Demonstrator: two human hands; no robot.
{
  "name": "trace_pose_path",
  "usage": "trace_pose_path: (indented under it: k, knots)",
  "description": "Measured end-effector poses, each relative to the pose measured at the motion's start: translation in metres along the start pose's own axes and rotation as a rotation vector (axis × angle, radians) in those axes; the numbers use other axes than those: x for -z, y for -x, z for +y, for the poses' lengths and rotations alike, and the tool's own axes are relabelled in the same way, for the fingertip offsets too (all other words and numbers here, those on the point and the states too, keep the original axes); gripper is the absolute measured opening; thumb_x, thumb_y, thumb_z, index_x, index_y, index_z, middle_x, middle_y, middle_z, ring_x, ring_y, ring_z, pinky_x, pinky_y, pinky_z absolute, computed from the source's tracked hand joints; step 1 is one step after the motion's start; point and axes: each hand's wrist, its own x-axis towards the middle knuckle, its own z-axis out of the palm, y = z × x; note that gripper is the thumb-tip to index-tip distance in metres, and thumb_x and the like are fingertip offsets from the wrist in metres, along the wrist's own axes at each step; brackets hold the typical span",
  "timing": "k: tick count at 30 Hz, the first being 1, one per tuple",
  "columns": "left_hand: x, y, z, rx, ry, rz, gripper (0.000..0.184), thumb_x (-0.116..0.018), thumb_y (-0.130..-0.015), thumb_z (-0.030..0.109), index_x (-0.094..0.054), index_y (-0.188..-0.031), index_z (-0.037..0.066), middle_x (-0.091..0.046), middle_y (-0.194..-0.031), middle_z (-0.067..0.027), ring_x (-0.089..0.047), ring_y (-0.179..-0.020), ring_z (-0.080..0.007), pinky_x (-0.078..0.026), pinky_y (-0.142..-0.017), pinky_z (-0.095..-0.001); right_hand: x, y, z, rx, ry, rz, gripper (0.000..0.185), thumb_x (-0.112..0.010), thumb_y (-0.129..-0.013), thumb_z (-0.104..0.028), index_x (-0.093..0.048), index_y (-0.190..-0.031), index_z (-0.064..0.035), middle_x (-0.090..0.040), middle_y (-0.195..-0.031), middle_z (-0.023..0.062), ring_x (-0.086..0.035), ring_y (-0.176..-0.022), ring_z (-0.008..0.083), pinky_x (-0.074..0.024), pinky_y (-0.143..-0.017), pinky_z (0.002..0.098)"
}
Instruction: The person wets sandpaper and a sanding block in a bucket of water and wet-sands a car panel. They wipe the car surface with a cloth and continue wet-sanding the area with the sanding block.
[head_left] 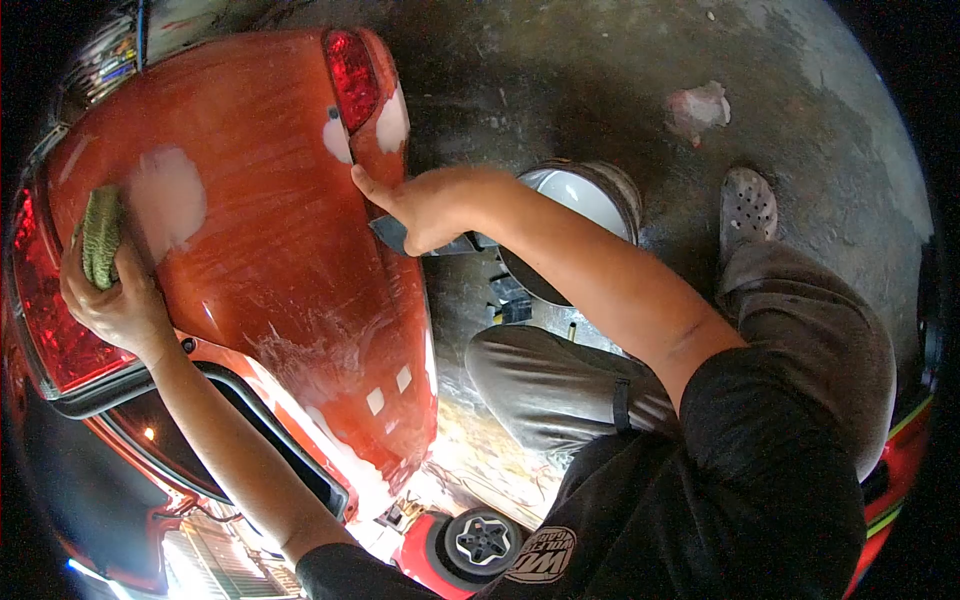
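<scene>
My left hand (pixel 115 305) grips a green, rough-textured sponge (pixel 102 238) at the left side of the orange-red car panel (pixel 265 220), beside a pale sanded patch (pixel 168 200). My right hand (pixel 430 208) is at the panel's right edge, its thumb stretched along the surface. A dark grey flat piece (pixel 390 236), which looks like sandpaper, sits under and against its fingers. Those fingers are partly hidden by the hand itself. Above it are a red tail light (pixel 350 78) and more pale patches (pixel 392 122).
A bucket (pixel 580 190) with a white inside stands behind my right forearm. Small dark blocks (pixel 512 298) lie near it on the concrete floor (pixel 560 80). A red-and-black round device (pixel 480 540) is at the bottom. A second tail light (pixel 70 330) edges the left.
</scene>
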Motion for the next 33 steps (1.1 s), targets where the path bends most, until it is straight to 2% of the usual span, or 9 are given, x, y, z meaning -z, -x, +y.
trace_pose_path:
  k: [2,10,14,16,18,21,25,29,33]
  knots:
    - [0.0,0.0,0.0,-0.002,-0.004,0.008,0.041,-0.076,-0.084,0.029,-0.073,-0.12,0.009,-0.072,-0.124,-0.0095,-0.064,-0.117,-0.0335,-0.047,-0.104,-0.0487,-0.005,0.002,-0.001,0.005,-0.005,-0.006,0.111,-0.067,-0.084,-0.018,0.007,-0.166,-0.0094,-0.069,-0.108,0.0326,-0.07,-0.094,0.0445,-0.0538,-0.082,0.05]
    - [0.002,0.001,0.011,0.046,0.052,0.043,0.045,-0.075,-0.081,0.029,-0.072,-0.121,0.008,-0.071,-0.126,-0.0122,-0.063,-0.118,-0.0356,-0.046,-0.105,-0.0498,-0.01,0.006,0.001,0.024,0.0,-0.018,0.109,-0.069,-0.083,-0.019,0.002,-0.167,-0.0095,-0.07,-0.109,0.031,-0.071,-0.095,0.0439,-0.0548,-0.081,0.0497]
    - [0.002,0.001,0.007,0.014,0.026,0.028,0.046,-0.074,-0.082,0.03,-0.072,-0.122,0.009,-0.07,-0.126,-0.0126,-0.063,-0.118,-0.036,-0.046,-0.105,-0.0499,-0.005,-0.004,0.01,0.044,0.08,0.095,0.107,-0.07,-0.081,-0.018,-0.006,-0.167,-0.0115,-0.071,-0.108,0.0285,-0.071,-0.095,0.0423,-0.0555,-0.082,0.0494]
    - [0.004,0.001,0.01,0.035,0.016,0.019,0.046,-0.074,-0.081,0.031,-0.072,-0.122,0.009,-0.07,-0.126,-0.0125,-0.063,-0.118,-0.036,-0.046,-0.105,-0.0499,0.034,0.001,-0.001,-0.001,0.13,0.122,0.106,-0.07,-0.08,-0.017,-0.01,-0.167,-0.0129,-0.071,-0.108,0.0274,-0.071,-0.095,0.0418,-0.0555,-0.083,0.0493]
    - [0.004,0.001,0.011,0.053,0.009,0.02,0.047,-0.074,-0.081,0.032,-0.072,-0.122,0.01,-0.07,-0.127,-0.0123,-0.062,-0.119,-0.0358,-0.045,-0.105,-0.0499,0.055,-0.015,-0.002,-0.09,0.346,0.246,0.106,-0.071,-0.079,-0.016,-0.012,-0.167,-0.0158,-0.071,-0.107,0.0275,-0.071,-0.096,0.0414,-0.055,-0.084,0.0494]
    - [0.003,0.001,0.013,0.067,0.009,0.046,0.048,-0.075,-0.081,0.034,-0.073,-0.123,0.01,-0.07,-0.127,-0.0118,-0.062,-0.118,-0.0356,-0.045,-0.104,-0.0497,0.084,-0.034,-0.012,-0.095,0.335,0.167,0.108,-0.069,-0.081,-0.017,-0.005,-0.168,-0.0162,-0.071,-0.103,0.027,-0.071,-0.092,0.0397,-0.054,-0.081,0.0475]
    - [0.001,0.0,0.012,0.05,-0.005,0.057,0.048,-0.076,-0.081,0.035,-0.073,-0.122,0.011,-0.07,-0.126,-0.012,-0.063,-0.117,-0.036,-0.046,-0.103,-0.0494,0.081,-0.036,-0.01,-0.089,0.259,0.098,0.112,-0.07,-0.082,-0.018,0.003,-0.168,-0.0156,-0.071,-0.099,0.026,-0.071,-0.092,0.0388,-0.0535,-0.081,0.0457]
    - [0.001,0.0,0.005,0.071,-0.008,0.027,0.047,-0.076,-0.081,0.036,-0.073,-0.122,0.012,-0.07,-0.126,-0.013,-0.064,-0.115,-0.0369,-0.047,-0.102,-0.0492,0.063,-0.03,-0.004,-0.049,0.268,0.142,0.114,-0.07,-0.082,-0.017,0.005,-0.167,-0.0147,-0.07,-0.093,0.0285,-0.071,-0.089,0.0386,-0.0535,-0.078,0.0459]
    - [0.0,-0.001,0.003,0.039,-0.02,0.037,0.05,-0.078,-0.082,0.041,-0.073,-0.122,0.012,-0.07,-0.125,-0.0139,-0.064,-0.115,-0.0377,-0.048,-0.101,-0.0492,0.047,-0.014,-0.013,-0.045,0.274,0.109,0.114,-0.069,-0.082,-0.015,0.006,-0.166,-0.0125,-0.07,-0.097,0.0276,-0.07,-0.09,0.0387,-0.0538,-0.079,0.0458]
